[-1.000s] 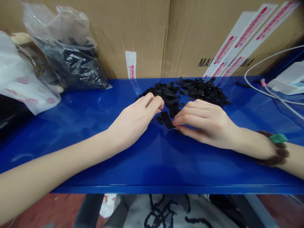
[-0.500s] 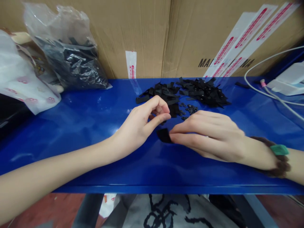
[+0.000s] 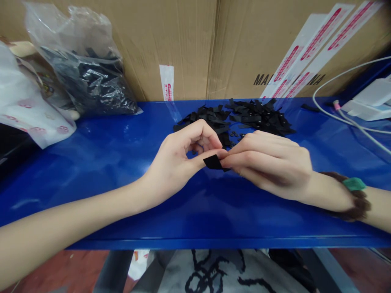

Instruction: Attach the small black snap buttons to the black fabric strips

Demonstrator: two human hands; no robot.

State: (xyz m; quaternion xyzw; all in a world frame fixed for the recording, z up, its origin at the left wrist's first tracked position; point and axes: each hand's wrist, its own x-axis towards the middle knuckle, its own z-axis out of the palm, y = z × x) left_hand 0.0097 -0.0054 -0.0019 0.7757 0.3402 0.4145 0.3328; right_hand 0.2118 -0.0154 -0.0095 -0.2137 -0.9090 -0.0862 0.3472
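Note:
A small black fabric strip (image 3: 213,162) is pinched in the fingertips of my right hand (image 3: 271,165), over the blue table. The fingertips of my left hand (image 3: 186,156) are pressed together and meet those of my right hand at the strip; what they hold, if anything, is hidden. Two heaps of black strips, a left one (image 3: 207,116) and a right one (image 3: 262,116), lie behind my hands. Small black pieces (image 3: 233,134) lie between the heaps and my hands, partly covered by my right hand.
A clear bag of black material (image 3: 94,81) and a white printed bag (image 3: 33,110) stand at the left. Cardboard (image 3: 137,44) rises behind the blue table (image 3: 195,219). White cables (image 3: 354,120) and a white device (image 3: 369,99) are at the right.
My right hand has moved slightly up and left with the black strip, and its fingertips now meet those of my left hand. My left thumb and fingertips have come closer together.

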